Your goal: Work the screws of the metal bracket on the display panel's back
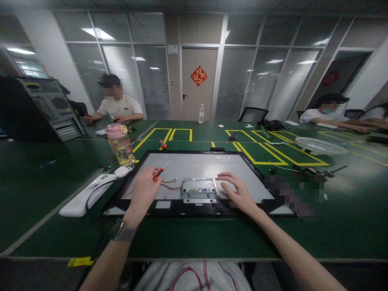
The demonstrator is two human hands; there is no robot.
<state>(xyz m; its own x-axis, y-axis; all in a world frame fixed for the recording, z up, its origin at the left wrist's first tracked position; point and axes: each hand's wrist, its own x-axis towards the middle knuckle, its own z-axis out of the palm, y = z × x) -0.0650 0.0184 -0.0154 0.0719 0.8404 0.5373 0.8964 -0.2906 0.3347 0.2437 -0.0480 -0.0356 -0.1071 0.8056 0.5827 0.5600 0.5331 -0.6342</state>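
Note:
A flat display panel (178, 163) with a black frame lies back side up on the green table before me. Near its front middle sits a metal bracket box (199, 186) with connector ports, and thin wires (170, 186) run out from its left side. My left hand (147, 188) is closed around an orange-and-black screwdriver (158, 174) over the panel's left part, the shaft pointing up and to the right. Beside the bracket box on the right is my right hand (238, 190), fingers apart, with nothing in it; whether its fingertips touch the box or panel I cannot tell.
Left of the panel are a white power strip (91, 194) with a black cable and a pink-lidded bottle (119, 145). An open computer case (45, 107) stands far left. A white ring-shaped part (321, 146) lies at right. Two people (119, 103) sit across the table, others partly visible.

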